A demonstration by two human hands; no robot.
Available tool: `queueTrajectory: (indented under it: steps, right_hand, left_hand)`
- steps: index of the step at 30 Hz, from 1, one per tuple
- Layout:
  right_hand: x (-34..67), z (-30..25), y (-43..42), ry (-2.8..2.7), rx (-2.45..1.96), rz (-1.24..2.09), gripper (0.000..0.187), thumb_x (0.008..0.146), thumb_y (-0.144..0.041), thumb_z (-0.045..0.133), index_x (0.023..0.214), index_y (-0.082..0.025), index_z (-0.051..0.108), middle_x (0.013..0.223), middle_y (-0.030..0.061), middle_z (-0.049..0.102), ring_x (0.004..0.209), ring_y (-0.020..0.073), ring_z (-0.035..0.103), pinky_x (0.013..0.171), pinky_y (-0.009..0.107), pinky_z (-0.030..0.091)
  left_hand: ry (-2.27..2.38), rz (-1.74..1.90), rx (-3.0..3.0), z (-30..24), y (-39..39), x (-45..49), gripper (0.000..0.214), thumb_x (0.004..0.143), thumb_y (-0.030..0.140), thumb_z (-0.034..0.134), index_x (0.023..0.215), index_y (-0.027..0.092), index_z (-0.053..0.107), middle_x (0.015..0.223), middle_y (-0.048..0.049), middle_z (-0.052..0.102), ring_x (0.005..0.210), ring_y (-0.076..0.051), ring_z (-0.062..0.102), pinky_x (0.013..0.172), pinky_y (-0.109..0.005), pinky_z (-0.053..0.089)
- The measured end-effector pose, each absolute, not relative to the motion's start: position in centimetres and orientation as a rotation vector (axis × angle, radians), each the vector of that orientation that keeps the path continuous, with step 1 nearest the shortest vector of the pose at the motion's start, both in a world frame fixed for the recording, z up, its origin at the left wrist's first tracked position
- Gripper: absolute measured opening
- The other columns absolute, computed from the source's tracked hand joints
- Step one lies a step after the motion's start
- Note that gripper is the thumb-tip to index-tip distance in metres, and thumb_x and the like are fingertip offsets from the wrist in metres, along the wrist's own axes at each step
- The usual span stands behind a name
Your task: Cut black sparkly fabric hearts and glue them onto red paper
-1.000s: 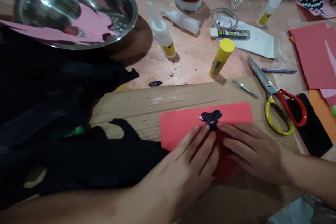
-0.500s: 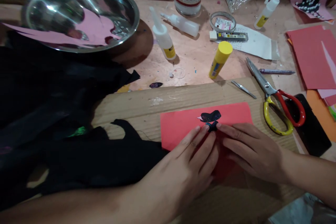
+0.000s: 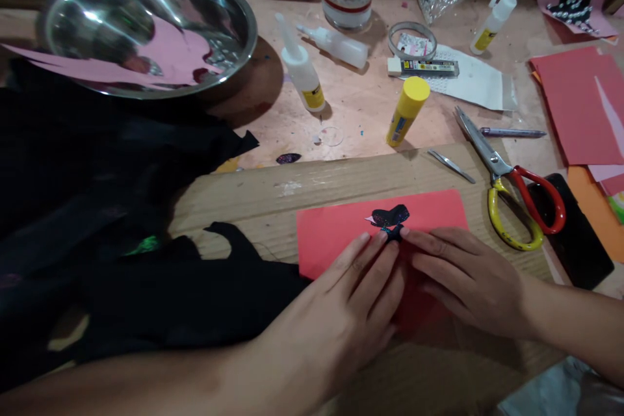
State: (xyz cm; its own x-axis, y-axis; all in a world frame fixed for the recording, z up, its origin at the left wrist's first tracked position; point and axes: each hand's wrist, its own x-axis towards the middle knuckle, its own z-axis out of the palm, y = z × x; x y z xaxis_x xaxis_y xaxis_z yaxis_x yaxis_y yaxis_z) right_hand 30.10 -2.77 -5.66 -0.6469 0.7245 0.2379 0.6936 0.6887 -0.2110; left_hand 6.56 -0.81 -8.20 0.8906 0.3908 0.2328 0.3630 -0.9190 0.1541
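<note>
A red sheet of paper (image 3: 331, 227) lies on cardboard in front of me. On its upper part rests a dark glittery cut-out (image 3: 390, 216) with a small pink tip at its left end. Just below that is a smaller black glittery piece (image 3: 394, 233), held at the paper between the fingertips of both hands. My left hand (image 3: 353, 299) has its fingers closed together at the piece's left and lower edge. From the right, my right hand (image 3: 468, 279) grips its other side with the fingertips. The thumbs and the lower part of the paper are hidden.
Scissors (image 3: 500, 172), tweezers (image 3: 451, 166) and a dark flat case (image 3: 580, 240) lie to the right. Beyond the cardboard (image 3: 234, 192) stand a glue stick (image 3: 408, 110) and a glue bottle (image 3: 303, 75). Black fabric (image 3: 160, 299) and a metal bowl (image 3: 234, 58) occupy the left.
Both hands keep their place at the small black piece. The whole view has shifted very slightly; nothing else has visibly moved.
</note>
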Motion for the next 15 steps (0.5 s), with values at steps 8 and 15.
queueTrajectory:
  steps: [8,15]
  right_hand:
    - [30.21,-5.81,-2.87,-2.608,-1.119,0.147,0.029,0.104,-0.018,0.042,0.099,-0.013,0.07,0.12,0.0169,0.076,0.096,0.0235,0.074,0.085,0.037,0.062]
    - [30.31,-6.1,-3.02,-2.617,-1.125,0.141,0.026,0.103,-0.017,0.046,0.101,-0.014,0.071,0.122,0.0157,0.076,0.1,0.0225,0.073,0.088,0.036,0.061]
  left_hand:
    - [0.683,0.461,2.925,-7.8,-0.84,6.37,0.046,0.099,0.039,0.05,0.13,0.007,0.058,0.138,-0.0186,0.064,0.131,-0.031,0.057,0.121,-0.044,0.028]
    - [0.76,0.471,2.942,-7.65,-1.0,6.32,0.046,0.096,0.041,0.054,0.127,0.007,0.061,0.131,-0.0191,0.068,0.126,-0.032,0.058,0.12,-0.045,0.027]
